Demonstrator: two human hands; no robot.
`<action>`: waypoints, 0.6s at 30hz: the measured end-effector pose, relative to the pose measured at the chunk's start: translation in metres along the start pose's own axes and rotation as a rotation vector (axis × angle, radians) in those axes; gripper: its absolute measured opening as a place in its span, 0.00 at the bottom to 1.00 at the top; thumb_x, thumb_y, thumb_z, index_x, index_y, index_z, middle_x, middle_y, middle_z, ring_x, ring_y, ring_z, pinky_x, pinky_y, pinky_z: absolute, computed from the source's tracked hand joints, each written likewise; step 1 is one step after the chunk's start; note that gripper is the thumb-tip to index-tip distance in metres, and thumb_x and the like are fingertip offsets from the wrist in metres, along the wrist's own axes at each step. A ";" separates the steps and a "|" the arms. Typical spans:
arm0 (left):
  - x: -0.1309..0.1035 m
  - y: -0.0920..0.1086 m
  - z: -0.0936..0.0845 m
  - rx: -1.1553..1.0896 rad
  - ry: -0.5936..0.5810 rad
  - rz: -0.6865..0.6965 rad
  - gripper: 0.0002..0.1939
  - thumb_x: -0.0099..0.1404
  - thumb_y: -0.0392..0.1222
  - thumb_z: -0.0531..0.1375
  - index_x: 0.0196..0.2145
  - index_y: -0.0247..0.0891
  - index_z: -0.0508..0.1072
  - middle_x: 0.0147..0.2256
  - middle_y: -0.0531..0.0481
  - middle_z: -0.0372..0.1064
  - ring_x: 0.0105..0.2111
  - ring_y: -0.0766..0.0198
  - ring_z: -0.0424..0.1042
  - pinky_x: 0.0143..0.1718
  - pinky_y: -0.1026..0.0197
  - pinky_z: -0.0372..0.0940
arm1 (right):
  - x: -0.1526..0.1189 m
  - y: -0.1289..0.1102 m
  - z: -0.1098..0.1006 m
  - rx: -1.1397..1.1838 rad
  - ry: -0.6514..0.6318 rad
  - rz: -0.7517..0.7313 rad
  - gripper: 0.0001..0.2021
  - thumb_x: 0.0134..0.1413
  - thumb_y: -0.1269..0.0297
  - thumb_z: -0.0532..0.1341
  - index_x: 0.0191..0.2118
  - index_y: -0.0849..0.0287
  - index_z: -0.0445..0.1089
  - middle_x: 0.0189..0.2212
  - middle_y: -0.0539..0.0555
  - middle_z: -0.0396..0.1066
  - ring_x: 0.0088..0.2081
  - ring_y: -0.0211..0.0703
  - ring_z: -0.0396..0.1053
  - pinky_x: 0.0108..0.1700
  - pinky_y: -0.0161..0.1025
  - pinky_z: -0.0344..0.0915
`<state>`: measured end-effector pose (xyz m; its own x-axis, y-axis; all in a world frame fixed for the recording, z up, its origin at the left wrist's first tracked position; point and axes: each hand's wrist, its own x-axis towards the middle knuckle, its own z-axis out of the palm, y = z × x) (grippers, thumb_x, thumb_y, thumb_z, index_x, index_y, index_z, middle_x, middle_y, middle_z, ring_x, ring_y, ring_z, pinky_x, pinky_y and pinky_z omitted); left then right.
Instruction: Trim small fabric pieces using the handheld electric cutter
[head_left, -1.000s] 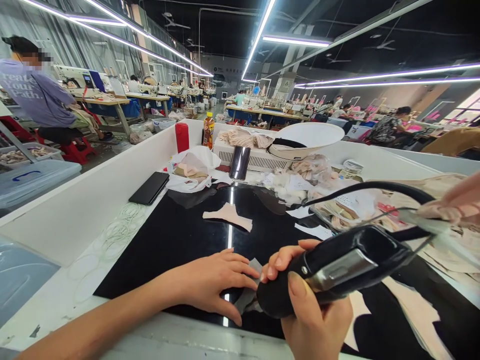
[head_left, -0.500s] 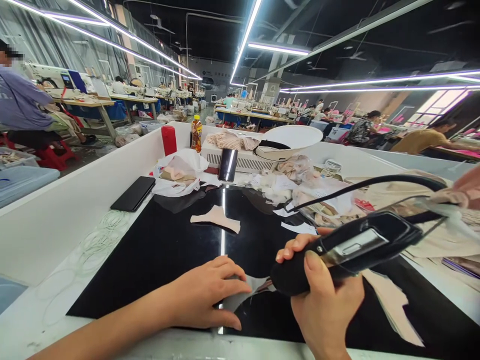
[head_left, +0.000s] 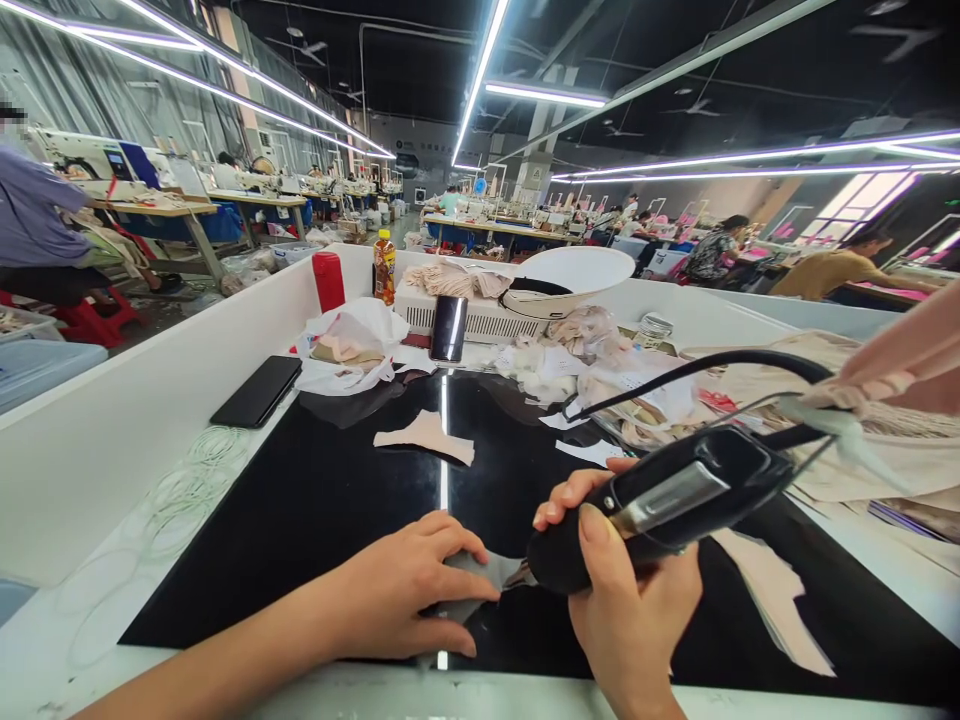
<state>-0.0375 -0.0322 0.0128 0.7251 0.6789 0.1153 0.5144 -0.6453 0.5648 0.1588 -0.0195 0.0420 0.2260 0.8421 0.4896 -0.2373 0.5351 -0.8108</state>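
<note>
- The shiny black board [head_left: 300,510] is under everything here.
- The black power tool [head_left: 675,490] is held tight in the right hand [head_left: 630,610].
- The left hand [head_left: 409,580] is spread, pressing down the thin grey piece.
- Some pale pieces [head_left: 776,600] lie right; one pale piece [head_left: 427,437] lies further back.
- The thin grey piece [head_left: 495,567] meets the tool's front; it looks unfinished.

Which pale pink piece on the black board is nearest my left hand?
The middle piece, just beyond your left hand and across the reflected light strip. The other piece lies to the right of your right hand.
</note>
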 end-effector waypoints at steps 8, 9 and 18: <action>-0.001 0.000 -0.002 -0.013 -0.006 -0.017 0.23 0.63 0.47 0.72 0.55 0.45 0.78 0.57 0.45 0.69 0.56 0.50 0.67 0.60 0.50 0.65 | 0.006 -0.003 -0.006 -0.013 0.065 -0.001 0.15 0.60 0.64 0.70 0.49 0.50 0.68 0.33 0.48 0.72 0.31 0.39 0.72 0.33 0.40 0.74; -0.001 0.000 -0.001 -0.017 -0.006 -0.017 0.23 0.63 0.47 0.72 0.55 0.46 0.78 0.57 0.45 0.69 0.56 0.50 0.67 0.59 0.50 0.65 | 0.007 -0.003 -0.008 -0.010 0.070 -0.011 0.15 0.60 0.65 0.70 0.49 0.50 0.68 0.33 0.48 0.72 0.30 0.39 0.72 0.32 0.40 0.74; -0.003 -0.001 -0.001 -0.043 0.011 -0.009 0.21 0.63 0.46 0.72 0.54 0.47 0.79 0.57 0.46 0.69 0.56 0.50 0.68 0.59 0.49 0.66 | 0.006 -0.003 -0.005 -0.040 0.070 -0.003 0.14 0.61 0.65 0.69 0.49 0.49 0.67 0.33 0.47 0.72 0.30 0.38 0.72 0.32 0.39 0.73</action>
<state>-0.0409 -0.0329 0.0126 0.7154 0.6884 0.1192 0.5002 -0.6238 0.6005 0.1658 -0.0159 0.0455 0.2925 0.8331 0.4695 -0.1988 0.5332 -0.8223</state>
